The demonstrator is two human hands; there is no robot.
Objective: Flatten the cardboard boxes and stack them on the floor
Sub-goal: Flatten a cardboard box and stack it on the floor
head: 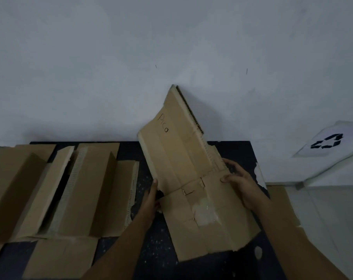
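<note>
At the centre of the view, on the dark speckled tabletop [147, 249], we see a collapsed cardboard box [183, 158] held between both hands. Its far half tilts up toward 12 o'clock and appears to lean against the white wall [111, 67], with the handwritten word "Pico" [163, 123] on its face; its near half lies flat on the tabletop, reaching toward 5 o'clock, with a patch of clear tape [205, 214] on it. Our left hand [150, 199] lies along the box's left edge at the fold, fingers straight against the cardboard, so this grip is open and only touching. Our right hand [240, 184] sits at the box's right edge near 3 o'clock, its fingers curled over the edge, with the thumb lying on the top face, so this grip is closed on the box.

Toward 9 o'clock, a second opened cardboard box [74, 188] lies spread on the tabletop, several of its flaps standing up. At 3 o'clock, off the tabletop's right side, more flat cardboard [280, 201] lies lower down. At 2 o'clock, a white sheet with a black recycling symbol [327, 141] rests against the wall.
</note>
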